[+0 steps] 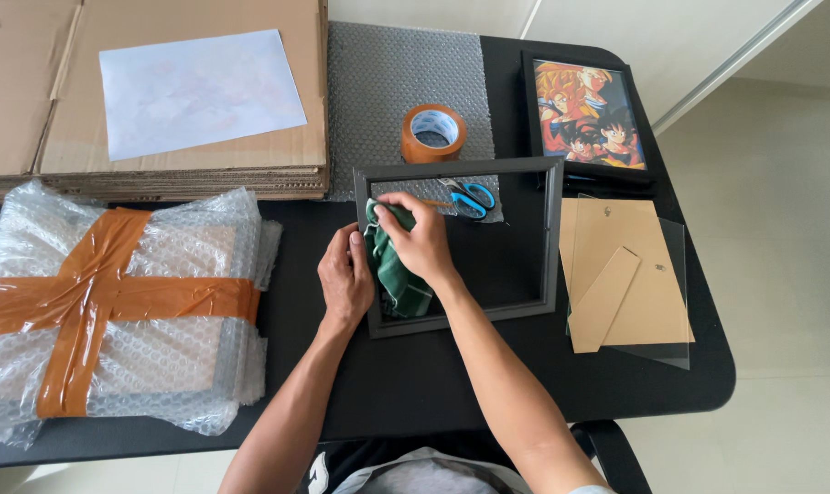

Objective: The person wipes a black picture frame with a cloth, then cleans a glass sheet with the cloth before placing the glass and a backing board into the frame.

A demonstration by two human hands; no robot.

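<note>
- A big package (113, 311) is seen on the left side of the black counter (433, 384). It is flat and square, wrapped in clear bubble wrap, and crossed by wide brown tape.
- A stack of flat brown cardboard boxes (31, 91) is laid at the back left, just behind the package. A sheet of white paper (200, 91) is laid on top of it.
</note>
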